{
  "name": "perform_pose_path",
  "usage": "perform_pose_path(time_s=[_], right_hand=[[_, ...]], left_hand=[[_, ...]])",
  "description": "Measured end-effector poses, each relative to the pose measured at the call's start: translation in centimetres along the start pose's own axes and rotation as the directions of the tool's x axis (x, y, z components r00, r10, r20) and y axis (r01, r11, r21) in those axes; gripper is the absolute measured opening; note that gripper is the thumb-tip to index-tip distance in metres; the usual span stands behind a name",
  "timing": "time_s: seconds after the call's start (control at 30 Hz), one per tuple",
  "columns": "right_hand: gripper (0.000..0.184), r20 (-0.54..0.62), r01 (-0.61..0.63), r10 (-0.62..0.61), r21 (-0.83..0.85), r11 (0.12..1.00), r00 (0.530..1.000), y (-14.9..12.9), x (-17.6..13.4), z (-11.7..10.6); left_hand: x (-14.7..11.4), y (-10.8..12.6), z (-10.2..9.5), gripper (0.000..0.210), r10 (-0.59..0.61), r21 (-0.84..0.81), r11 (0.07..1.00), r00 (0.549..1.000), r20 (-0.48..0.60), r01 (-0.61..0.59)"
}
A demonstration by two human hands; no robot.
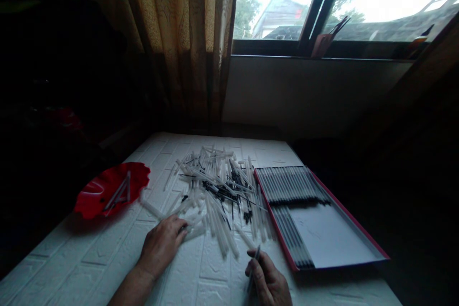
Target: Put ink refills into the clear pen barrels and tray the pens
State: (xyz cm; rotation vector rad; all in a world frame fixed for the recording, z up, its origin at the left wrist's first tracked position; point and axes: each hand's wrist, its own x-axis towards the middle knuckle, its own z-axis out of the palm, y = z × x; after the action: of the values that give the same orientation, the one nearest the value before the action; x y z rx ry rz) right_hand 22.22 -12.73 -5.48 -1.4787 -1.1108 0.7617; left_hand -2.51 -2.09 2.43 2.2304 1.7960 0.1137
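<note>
My left hand [163, 243] rests at the near left side of a loose pile of pen parts, its fingers curled together. A small dark bit shows at its fingertips, too unclear to name. Close to my body, my right hand [267, 277] is closed round a slim pen [255, 264], pinched between thumb and fingers and tilted upward. The pile holds many translucent pen barrels [217, 229] mixed with thin black refills [234, 179] and small black pieces [247, 216]. To its right lies a shallow red-edged box [330, 234] with pens [290, 184] set side by side in two groups.
A red dish with a wavy rim [86, 205] stands at the left, with a few clear pieces in it. The table [103, 258] has a white brick-pattern top. Behind it are a curtain [172, 24] and a window with a cup [322, 45] on its sill.
</note>
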Motion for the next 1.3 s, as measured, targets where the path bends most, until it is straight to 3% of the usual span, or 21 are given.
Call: perform_pose_path(time_s=[0.33,0.43,0.5,0.57,0.7,0.8,0.97,1.3], right_hand=[[0.056,0.013,0.026,-0.025,-0.040,0.999,1.000,-0.2,0.0,-0.2],[0.056,0.029,0.024,-0.024,-0.021,0.999,0.999,-0.2,0.1,-0.1],[0.055,0.039,0.015,-0.016,0.026,1.000,0.999,-0.3,0.1,0.0],[0.055,0.061,0.000,-0.006,0.099,0.995,0.998,-0.6,0.0,0.1],[0.055,0.172,-0.009,-0.010,0.105,0.994,0.985,-1.5,-0.2,0.3],[0.054,0.288,0.132,-0.111,-0.057,0.990,0.951,-1.9,-0.3,0.4],[0.057,0.426,0.256,-0.127,-0.263,0.930,0.896,-1.9,0.0,0.6],[0.034,0.547,0.324,-0.075,-0.375,0.868,0.834,-2.5,0.7,0.5]], left_hand=[[0.3,0.3,-0.9,0.018,0.005,-0.069,0.998,1.000,-0.007,-0.006],[-0.1,0.7,-0.2,0.028,0.011,-0.323,0.946,1.000,-0.025,-0.018],[-0.5,1.5,1.0,0.036,0.022,-0.634,0.773,1.000,-0.005,-0.020],[-0.9,2.6,2.6,0.047,0.044,-0.846,0.530,0.994,0.105,0.065],[-1.5,4.7,5.8,0.062,-0.018,-0.962,0.125,0.970,0.242,0.243],[-1.8,5.4,7.1,0.064,-0.033,-0.959,-0.029,0.959,0.283,0.282],[-1.9,5.3,7.8,0.066,-0.018,-0.955,-0.043,0.956,0.293,0.292],[-2.2,5.4,7.5,0.059,0.024,-0.957,0.019,0.957,0.291,0.290]])
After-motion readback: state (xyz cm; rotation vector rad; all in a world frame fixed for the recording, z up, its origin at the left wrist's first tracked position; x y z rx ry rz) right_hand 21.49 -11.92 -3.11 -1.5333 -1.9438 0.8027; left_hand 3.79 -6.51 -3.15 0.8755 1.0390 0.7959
